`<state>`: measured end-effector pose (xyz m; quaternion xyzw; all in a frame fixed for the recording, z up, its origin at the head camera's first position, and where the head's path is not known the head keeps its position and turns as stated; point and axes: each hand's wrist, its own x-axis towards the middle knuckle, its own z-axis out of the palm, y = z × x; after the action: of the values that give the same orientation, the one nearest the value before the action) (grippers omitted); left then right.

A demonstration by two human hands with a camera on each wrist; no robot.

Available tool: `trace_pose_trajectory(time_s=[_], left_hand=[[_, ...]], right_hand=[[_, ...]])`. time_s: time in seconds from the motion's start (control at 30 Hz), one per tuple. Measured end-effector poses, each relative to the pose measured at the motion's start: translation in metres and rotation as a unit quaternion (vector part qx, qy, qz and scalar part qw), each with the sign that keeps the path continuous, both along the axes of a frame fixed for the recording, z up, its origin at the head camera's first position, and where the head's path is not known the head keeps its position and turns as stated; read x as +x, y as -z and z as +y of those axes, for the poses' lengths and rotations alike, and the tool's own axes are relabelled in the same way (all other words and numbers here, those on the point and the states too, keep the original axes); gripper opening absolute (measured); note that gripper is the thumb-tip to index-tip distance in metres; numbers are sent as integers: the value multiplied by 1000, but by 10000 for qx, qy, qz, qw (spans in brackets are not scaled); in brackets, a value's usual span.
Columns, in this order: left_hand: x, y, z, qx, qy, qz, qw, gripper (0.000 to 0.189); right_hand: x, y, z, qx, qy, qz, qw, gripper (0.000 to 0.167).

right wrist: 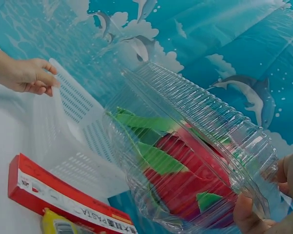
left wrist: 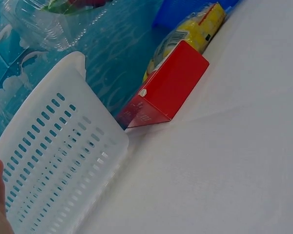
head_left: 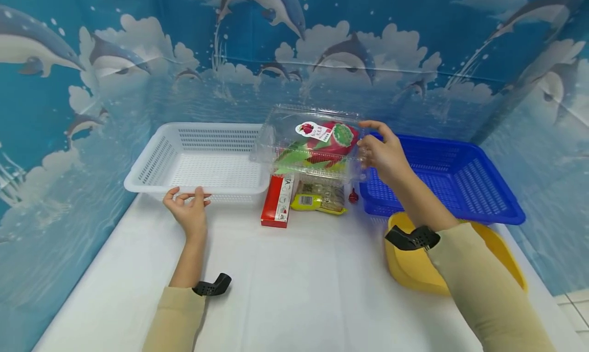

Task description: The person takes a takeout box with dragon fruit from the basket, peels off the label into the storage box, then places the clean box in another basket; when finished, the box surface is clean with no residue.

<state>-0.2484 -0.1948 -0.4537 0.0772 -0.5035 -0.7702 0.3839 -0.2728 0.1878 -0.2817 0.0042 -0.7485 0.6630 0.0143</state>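
Observation:
In the head view, my left hand point(head_left: 187, 215) holds the near rim of a white plastic basket point(head_left: 221, 168), fingers curled at its edge. My right hand point(head_left: 385, 155) pinches the right end of a clear plastic clamshell box point(head_left: 314, 131) with a label on its lid. Inside the box is a red dragon fruit point(right wrist: 195, 178) with green scales. The raised box overlaps the basket's right end in the head view. Below it lie a red pasta box point(head_left: 276, 203) and a yellow bag of dry food point(head_left: 317, 196), side by side on the table.
A blue basket point(head_left: 488, 180) stands at the right, with a yellow basin point(head_left: 409, 270) in front of it, partly hidden by my right forearm. A small dark red item point(head_left: 353, 196) lies beside the yellow bag. Behind everything hangs a dolphin-print curtain point(head_left: 184, 96).

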Motion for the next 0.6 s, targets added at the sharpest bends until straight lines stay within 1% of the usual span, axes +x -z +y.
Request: trace_pose_trajectory(time_s=[0.17, 0.37, 0.47, 0.6], left_hand=[[1, -1, 1, 25, -4, -9, 10000, 48], [2, -2, 2, -15, -18, -99, 9999, 48], [2, -1, 1, -1, -31, -92, 10000, 48], [1, 0, 1, 0, -25, -33, 10000, 48]], right_hand=[[9, 1, 5, 81, -47, -136, 9999, 41], [26, 3, 12, 201, -191, -246, 9993, 41], [35, 7, 14, 168, -235, -235, 9993, 41], [47, 14, 16, -103, -263, -194, 9994, 41]])
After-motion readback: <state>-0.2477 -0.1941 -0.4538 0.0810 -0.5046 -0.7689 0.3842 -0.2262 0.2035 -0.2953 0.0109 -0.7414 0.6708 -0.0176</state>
